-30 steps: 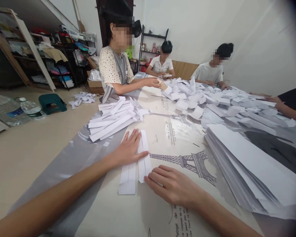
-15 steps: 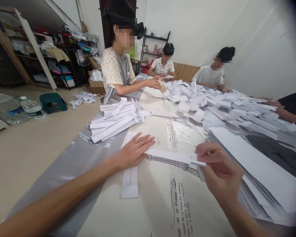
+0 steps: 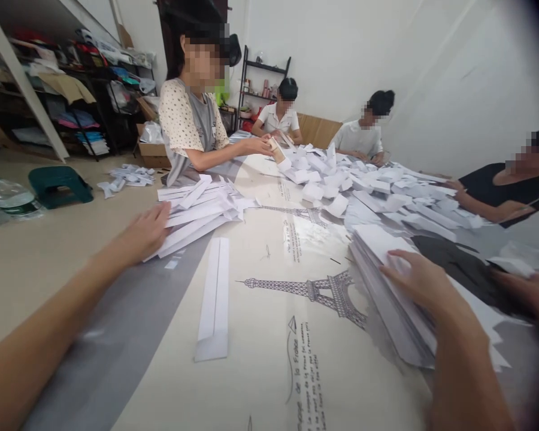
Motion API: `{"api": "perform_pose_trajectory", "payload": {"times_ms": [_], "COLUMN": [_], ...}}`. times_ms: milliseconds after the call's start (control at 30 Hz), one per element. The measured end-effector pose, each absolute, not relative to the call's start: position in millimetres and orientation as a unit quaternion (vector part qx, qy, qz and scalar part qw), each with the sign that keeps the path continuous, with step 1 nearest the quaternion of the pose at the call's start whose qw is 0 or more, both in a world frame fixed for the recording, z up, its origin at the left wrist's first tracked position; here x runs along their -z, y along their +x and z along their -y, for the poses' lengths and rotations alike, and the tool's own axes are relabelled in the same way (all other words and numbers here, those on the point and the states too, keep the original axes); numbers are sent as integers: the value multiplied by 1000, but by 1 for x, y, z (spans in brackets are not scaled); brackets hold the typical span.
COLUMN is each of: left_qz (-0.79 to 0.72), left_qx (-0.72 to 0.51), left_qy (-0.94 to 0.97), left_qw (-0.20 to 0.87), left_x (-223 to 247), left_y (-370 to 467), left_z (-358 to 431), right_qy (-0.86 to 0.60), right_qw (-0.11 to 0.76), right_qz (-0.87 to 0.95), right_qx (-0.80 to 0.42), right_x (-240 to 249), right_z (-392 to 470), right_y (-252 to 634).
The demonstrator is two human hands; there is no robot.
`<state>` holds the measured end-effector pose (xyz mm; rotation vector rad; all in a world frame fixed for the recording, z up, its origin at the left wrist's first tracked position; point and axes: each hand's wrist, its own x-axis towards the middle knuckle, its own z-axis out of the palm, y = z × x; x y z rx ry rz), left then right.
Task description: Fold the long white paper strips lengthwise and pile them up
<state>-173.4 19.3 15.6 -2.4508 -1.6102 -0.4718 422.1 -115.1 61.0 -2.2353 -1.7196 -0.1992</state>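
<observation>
My left hand point(image 3: 150, 230) is at the left end of the pile of folded white paper strips point(image 3: 202, 209); its fingers are close together at the strips, and what they hold is not clear. On the right, my right hand point(image 3: 415, 278) is over the stack of flat white paper sheets point(image 3: 390, 299), thumb and fingers apart, touching the top sheets. One folded white strip point(image 3: 213, 299) with a line down its middle lies on the printed tablecloth point(image 3: 260, 359) between my hands.
Beyond lies a large heap of folded papers point(image 3: 341, 173). Several people sit or stand around the table; one at the left holds a beige object point(image 3: 277, 151). A dark cloth point(image 3: 458, 269) lies right of the stack. A green stool point(image 3: 60, 185) stands on the floor.
My left hand has moved left to the strip pile. The strip between my hands has left its place over the printed tower. My right hand has let go of it and moved right onto the stack.
</observation>
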Motion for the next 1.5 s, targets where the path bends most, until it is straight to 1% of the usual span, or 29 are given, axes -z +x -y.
{"api": "perform_pose_trajectory", "payload": {"times_ms": [100, 200, 267, 333, 433, 567, 733, 900, 1067, 1233, 1333, 1400, 1500], "left_qz": [530, 505, 461, 420, 359, 348, 334, 334, 325, 325, 320, 319, 317], "left_qx": [166, 203, 253, 286, 249, 190, 185, 190, 186, 180, 183, 188, 199], "left_qy": [-828, -834, -843, -856, -899, -918, -924, -922, -927, -928, -929, -929, -927], "left_qw": [71, 95, 117, 95, 30, -21, -38, -41, -33, -31, -29, -27, -26], "left_x": [-13, -31, -44, -50, -40, -10, 9, 8, 8, 7, 8, 9, 8], "left_y": [-178, -160, -138, -115, -86, -68, -69, -70, -71, -72, -72, -72, -72], "left_z": [-23, -10, 5, 20, 37, 43, 38, 38, 38, 37, 37, 37, 37], "right_qy": [-800, -813, -818, -822, -827, -825, -816, -804, -816, -823, -829, -830, -828], "right_qw": [128, 137, 145, 152, 161, 165, 157, 114, 107, 121, 150, 182, 224], "right_qz": [586, 566, 557, 549, 538, 541, 556, 583, 568, 552, 536, 527, 512], "right_qx": [6, -6, -14, -21, -24, -20, -10, -14, 30, 58, 55, 27, -47], "right_x": [-56, -58, -61, -65, -67, -63, -57, -61, -67, -76, -80, -81, -79], "right_z": [118, 121, 124, 125, 125, 124, 123, 123, 125, 132, 136, 137, 134], "right_y": [431, 422, 415, 411, 410, 416, 422, 421, 412, 413, 415, 415, 415]}}
